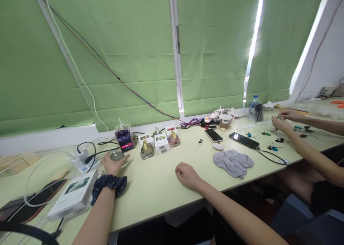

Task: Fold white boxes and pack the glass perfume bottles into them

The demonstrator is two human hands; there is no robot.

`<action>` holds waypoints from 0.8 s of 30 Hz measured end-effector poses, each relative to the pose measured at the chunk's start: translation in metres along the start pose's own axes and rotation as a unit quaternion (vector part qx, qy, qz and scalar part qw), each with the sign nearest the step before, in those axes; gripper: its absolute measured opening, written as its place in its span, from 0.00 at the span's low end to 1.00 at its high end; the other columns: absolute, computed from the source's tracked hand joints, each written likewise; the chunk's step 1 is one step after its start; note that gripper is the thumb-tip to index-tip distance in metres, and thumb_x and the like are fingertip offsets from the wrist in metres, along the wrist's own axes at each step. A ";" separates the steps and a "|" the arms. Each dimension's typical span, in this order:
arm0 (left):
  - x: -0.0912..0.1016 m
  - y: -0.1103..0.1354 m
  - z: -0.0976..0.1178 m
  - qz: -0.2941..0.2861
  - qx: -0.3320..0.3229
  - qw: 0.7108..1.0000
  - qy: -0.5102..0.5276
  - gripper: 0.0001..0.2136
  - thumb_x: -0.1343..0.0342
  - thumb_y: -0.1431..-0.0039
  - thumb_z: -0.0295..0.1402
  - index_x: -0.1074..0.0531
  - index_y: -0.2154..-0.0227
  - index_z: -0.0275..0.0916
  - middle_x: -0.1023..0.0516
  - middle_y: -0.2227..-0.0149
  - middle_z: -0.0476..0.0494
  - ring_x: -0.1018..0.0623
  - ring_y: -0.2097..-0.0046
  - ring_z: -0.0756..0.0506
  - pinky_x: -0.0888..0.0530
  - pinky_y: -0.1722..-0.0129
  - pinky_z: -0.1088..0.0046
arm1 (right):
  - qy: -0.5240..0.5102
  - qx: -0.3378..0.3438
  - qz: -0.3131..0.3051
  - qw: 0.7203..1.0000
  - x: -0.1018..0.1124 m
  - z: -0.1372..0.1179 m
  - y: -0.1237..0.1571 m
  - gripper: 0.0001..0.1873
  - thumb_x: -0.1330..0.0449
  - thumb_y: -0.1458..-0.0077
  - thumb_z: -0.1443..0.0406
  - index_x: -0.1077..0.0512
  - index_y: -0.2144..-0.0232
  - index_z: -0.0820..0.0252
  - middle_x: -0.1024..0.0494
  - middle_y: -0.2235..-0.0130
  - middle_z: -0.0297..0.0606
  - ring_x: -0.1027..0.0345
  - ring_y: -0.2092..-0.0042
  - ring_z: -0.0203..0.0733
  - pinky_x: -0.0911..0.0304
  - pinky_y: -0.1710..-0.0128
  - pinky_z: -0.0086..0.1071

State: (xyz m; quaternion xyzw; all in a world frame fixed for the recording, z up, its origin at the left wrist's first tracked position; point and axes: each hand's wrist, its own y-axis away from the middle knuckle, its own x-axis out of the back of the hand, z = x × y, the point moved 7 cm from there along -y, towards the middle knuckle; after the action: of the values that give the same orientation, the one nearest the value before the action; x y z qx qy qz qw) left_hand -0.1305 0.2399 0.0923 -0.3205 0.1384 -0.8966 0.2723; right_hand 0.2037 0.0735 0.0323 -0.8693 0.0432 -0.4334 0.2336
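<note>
My left hand [114, 163], with a dark blue scrunchie [109, 186] on the wrist, reaches forward and closes around a small clear glass bottle [117, 154] on the pale green table [158, 187]. My right hand [186, 175] rests on the table in a loose fist, holding nothing. Behind the glass bottle stands a phone [125, 144] with a lit screen. To its right are perfume bottles [147, 150] and small white boxes [162, 143].
A white box [73, 195] and cables lie at my left. A grey cloth [233, 162], two phones [213, 134] and a water bottle [253, 107] sit to the right, where another person's hands [279, 122] work on small parts. Green blinds hang behind.
</note>
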 end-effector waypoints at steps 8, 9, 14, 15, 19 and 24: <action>-0.011 -0.015 -0.026 0.000 0.060 0.998 0.031 0.35 0.33 0.72 0.46 0.36 0.56 0.45 0.26 0.54 0.43 0.26 0.50 0.33 0.27 0.53 0.51 | 0.003 0.003 -0.003 1.000 -0.007 0.004 -0.002 0.09 0.47 0.49 0.74 0.29 0.68 0.59 0.29 0.70 0.34 0.35 0.66 0.37 0.42 0.63 0.28; -0.011 -0.015 -0.026 0.002 0.060 0.998 0.027 0.35 0.33 0.72 0.46 0.36 0.56 0.45 0.26 0.53 0.43 0.26 0.49 0.33 0.27 0.52 0.51 | 0.001 0.003 -0.003 1.000 -0.007 0.004 -0.001 0.09 0.47 0.49 0.74 0.29 0.68 0.59 0.29 0.70 0.34 0.35 0.66 0.38 0.42 0.62 0.28; -0.013 -0.021 -0.029 0.000 0.070 0.997 -0.013 0.31 0.33 0.74 0.49 0.32 0.61 0.46 0.23 0.53 0.42 0.26 0.49 0.34 0.27 0.49 0.56 | -0.008 0.005 -0.007 1.000 -0.006 0.003 -0.002 0.09 0.47 0.49 0.74 0.30 0.69 0.60 0.30 0.71 0.34 0.36 0.66 0.38 0.42 0.63 0.29; -0.012 -0.021 -0.030 0.001 0.072 0.997 -0.020 0.30 0.34 0.74 0.50 0.32 0.63 0.46 0.23 0.54 0.42 0.25 0.49 0.34 0.27 0.49 0.56 | -0.008 0.005 -0.006 1.000 -0.006 0.003 -0.002 0.08 0.47 0.49 0.75 0.30 0.69 0.60 0.30 0.71 0.34 0.36 0.66 0.38 0.43 0.63 0.29; -0.009 -0.016 -0.027 0.005 0.080 0.996 -0.032 0.29 0.33 0.76 0.50 0.35 0.67 0.45 0.22 0.57 0.41 0.24 0.52 0.32 0.26 0.52 0.56 | -0.009 0.003 -0.004 1.000 -0.005 0.002 -0.002 0.08 0.46 0.50 0.75 0.30 0.69 0.60 0.31 0.71 0.34 0.37 0.67 0.38 0.43 0.64 0.29; -0.013 0.000 -0.011 -0.015 0.049 0.999 0.003 0.28 0.32 0.75 0.50 0.36 0.70 0.44 0.23 0.63 0.43 0.23 0.57 0.34 0.26 0.56 0.54 | -0.008 0.003 -0.001 1.000 -0.004 0.001 -0.003 0.09 0.47 0.50 0.75 0.30 0.70 0.60 0.31 0.72 0.33 0.37 0.68 0.37 0.43 0.65 0.28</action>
State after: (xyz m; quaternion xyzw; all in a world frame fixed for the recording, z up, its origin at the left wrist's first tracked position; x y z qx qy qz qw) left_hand -0.1293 0.2477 0.0776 -0.3064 0.0902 -0.9071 0.2741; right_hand 0.2014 0.0775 0.0297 -0.8721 0.0388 -0.4267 0.2361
